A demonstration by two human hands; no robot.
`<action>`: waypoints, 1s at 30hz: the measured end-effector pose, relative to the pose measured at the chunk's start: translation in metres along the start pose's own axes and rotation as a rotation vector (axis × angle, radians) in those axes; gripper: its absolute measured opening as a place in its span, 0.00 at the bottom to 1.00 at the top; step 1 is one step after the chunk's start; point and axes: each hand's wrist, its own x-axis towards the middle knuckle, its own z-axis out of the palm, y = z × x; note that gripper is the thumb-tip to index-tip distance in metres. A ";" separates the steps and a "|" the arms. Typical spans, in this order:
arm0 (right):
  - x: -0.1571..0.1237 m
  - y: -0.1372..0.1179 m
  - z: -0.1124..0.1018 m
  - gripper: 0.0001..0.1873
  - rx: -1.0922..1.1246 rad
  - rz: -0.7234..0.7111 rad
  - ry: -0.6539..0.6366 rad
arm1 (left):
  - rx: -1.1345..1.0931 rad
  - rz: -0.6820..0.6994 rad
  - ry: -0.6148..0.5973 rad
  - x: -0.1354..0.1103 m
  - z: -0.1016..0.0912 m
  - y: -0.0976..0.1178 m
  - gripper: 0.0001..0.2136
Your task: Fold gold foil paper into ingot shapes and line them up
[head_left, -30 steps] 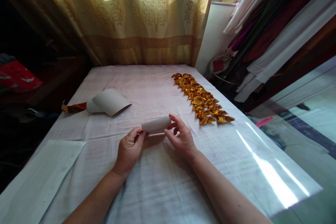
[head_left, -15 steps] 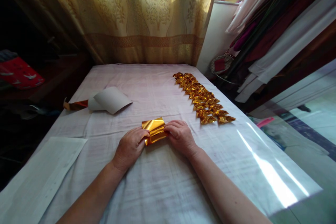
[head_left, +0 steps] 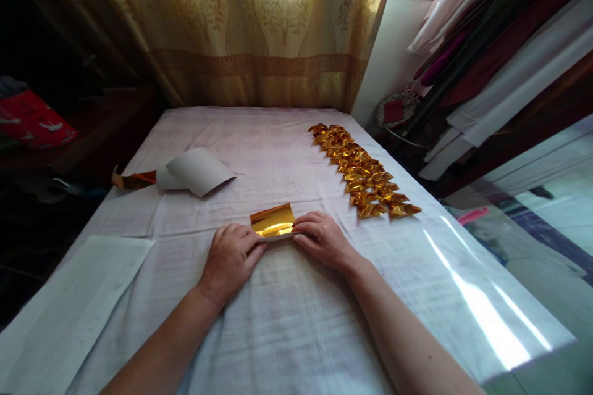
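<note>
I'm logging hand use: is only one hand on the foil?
No, the left hand and right hand both hold the foil, one at each end.

A room in a home, shown by the tree-patterned gold curtain (head_left: 282, 18), hanging clothes (head_left: 500, 55) and cloth-covered table (head_left: 287, 333).

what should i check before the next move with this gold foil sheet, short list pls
1. Left hand on the gold foil sheet, left end: ok
2. Right hand on its right end: ok
3. Only gold showing: not ok, pale strip along the near edge
4. Near edge even end to end: cannot tell, fingers cover the ends
5. Folded gold foil pieces apart from both hands: ok
</note>
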 end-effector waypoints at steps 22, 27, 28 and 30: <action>0.011 -0.009 0.022 0.12 -0.287 0.281 0.091 | 0.113 -0.193 0.007 0.013 0.009 0.007 0.13; 0.011 -0.011 0.024 0.12 -0.331 0.303 0.099 | 0.132 -0.206 -0.020 0.014 0.008 0.008 0.12; 0.012 -0.012 0.024 0.12 -0.336 0.311 0.096 | 0.137 -0.205 -0.019 0.014 0.007 0.009 0.12; 0.012 -0.013 0.024 0.12 -0.338 0.330 0.085 | 0.142 -0.203 -0.016 0.014 0.007 0.009 0.12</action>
